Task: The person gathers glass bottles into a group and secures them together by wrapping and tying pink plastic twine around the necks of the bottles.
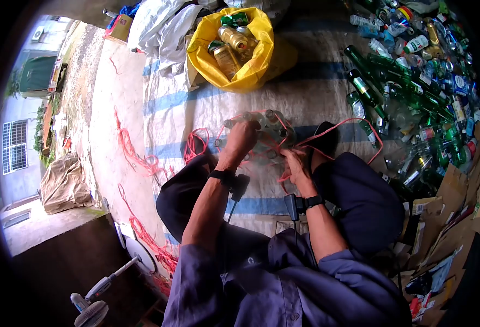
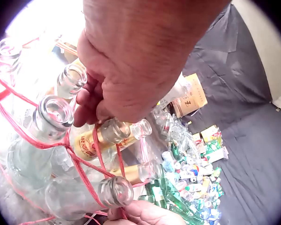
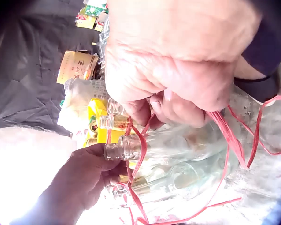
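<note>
Near, dark trouser legs (image 1: 360, 204) are spread to either side of a bundle of upright clear glass bottles (image 1: 270, 115), which is set between the knees on a blue-striped sheet (image 1: 210, 109); the bottle necks are looped and crossed by red twine (image 3: 230, 138). At the near right of the bundle, the twine is pinched by the curled fingers of the right hand (image 1: 299, 166), with strands hanging below the palm and a long loop lying out to the right; at the left of the bundle, a bottle neck is gripped by the left hand (image 1: 242, 140), thumb and fingers closed round it near the mouth. To the near right, flattened cardboard (image 1: 451, 199) is stacked; farther along that side, green bottles (image 1: 366, 90) are heaped beside mixed plastic bottles and cans (image 1: 416, 44); to the left, loose red strands (image 1: 126, 143) are strewn over the floor; far, beyond the bundle, gold and green drink cans (image 1: 232, 38) are held in an open yellow bag (image 1: 197, 41), beside which white sacks (image 1: 158, 34) are piled at the left.
</note>
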Demonstrator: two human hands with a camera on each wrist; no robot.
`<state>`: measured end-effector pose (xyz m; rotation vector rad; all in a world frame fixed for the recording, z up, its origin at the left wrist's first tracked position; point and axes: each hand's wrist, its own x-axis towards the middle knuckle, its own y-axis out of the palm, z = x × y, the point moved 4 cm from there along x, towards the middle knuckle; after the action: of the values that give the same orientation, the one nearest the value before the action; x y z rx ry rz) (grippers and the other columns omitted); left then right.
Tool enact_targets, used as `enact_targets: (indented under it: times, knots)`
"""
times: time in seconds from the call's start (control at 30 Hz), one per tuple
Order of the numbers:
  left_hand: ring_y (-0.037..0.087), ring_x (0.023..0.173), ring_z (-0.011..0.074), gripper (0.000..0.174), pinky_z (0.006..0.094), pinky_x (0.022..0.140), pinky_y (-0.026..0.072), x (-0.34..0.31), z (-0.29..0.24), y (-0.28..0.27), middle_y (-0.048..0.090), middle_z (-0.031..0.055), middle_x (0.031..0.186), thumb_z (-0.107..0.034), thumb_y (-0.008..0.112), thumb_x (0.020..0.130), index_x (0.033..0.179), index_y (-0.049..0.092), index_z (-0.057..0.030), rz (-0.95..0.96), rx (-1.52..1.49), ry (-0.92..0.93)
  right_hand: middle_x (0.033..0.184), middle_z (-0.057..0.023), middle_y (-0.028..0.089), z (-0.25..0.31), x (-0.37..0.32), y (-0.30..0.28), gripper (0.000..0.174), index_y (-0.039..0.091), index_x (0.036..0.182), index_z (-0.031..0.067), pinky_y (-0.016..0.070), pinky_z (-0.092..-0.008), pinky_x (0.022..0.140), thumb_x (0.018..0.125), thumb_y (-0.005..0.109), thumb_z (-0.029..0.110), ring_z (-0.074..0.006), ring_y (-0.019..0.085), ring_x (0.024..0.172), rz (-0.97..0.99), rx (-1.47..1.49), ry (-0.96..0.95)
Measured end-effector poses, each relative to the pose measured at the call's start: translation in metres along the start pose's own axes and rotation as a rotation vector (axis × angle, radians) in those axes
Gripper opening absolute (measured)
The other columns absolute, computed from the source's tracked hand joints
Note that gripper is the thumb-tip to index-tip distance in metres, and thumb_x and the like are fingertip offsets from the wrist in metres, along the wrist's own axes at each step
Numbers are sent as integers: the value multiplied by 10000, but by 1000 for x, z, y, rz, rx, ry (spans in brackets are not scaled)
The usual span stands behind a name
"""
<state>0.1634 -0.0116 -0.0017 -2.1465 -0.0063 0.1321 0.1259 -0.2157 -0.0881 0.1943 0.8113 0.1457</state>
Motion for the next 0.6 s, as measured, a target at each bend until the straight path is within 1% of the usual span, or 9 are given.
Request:
enact_targets:
  times: [0.03,0.1,0.13,0.2,0.23,0.3,0.37,0.47,0.6]
  knots:
    - [664,770,387,184,453,707,530,-3,-4,-1,672,207,813,-67,560,776,881,709,-43,-6,0,3,633,62,465,-4,1,-2,173,597,756,133,279,-219,416,795,726,242,-46,389,468,-29,-60,-14]
    - [636,969,395,343,451,816,503,-14,-15,-4,661,245,1024,-109,591,776,1098,641,-3,-63,-165,42,623,68,455,-12,1,-10,172,593,747,136,269,-216,409,802,722,236,-40,383,464,-56,-123,-31]
    - [636,969,395,343,451,816,503,-21,-22,-6,661,245,1024,-109,591,776,1098,641,-3,-70,-164,44,613,71,446,4,-10,-5,169,594,741,135,267,-216,410,811,711,233,-38,379,460,37,-88,-153]
    - [547,1161,400,671,448,986,425,-39,-47,-15,581,243,1239,-153,672,720,1343,473,-5,-147,-61,174,603,73,438,15,-21,1,168,594,734,133,265,-216,411,821,700,231,-37,374,456,136,-53,-280]
    - [416,1306,386,895,529,1078,294,-45,-54,-10,451,232,1394,-225,738,661,1439,346,-18,-3,-11,98,596,73,432,18,-23,2,187,588,723,127,264,-219,408,832,688,240,-35,371,456,100,-128,-441]
    - [390,1325,383,906,528,1077,283,-57,-75,-7,425,244,1410,-257,730,655,1431,347,13,-39,103,93,589,72,425,31,-29,2,208,581,712,121,264,-223,406,843,677,250,-34,369,456,71,-204,-608]
    - [328,1365,391,1002,559,1077,255,-62,-81,3,353,267,1446,-327,749,633,1449,298,41,-89,268,76,767,-144,621,33,-31,-3,274,652,851,-8,473,-368,660,818,631,263,-238,577,702,172,-245,-42]
    - [280,1417,380,965,595,1116,203,-63,-83,13,278,255,1518,-339,736,727,1484,248,6,-97,260,-9,672,-144,588,42,-37,-3,355,621,759,-32,456,-388,594,819,607,318,-218,563,634,119,-442,-292]
    - [288,1418,381,959,572,1125,211,-62,-74,26,264,262,1530,-351,720,754,1484,233,33,-214,264,-26,671,-135,577,42,-37,1,337,613,776,-43,458,-401,547,824,606,290,-216,570,621,82,-482,-365]
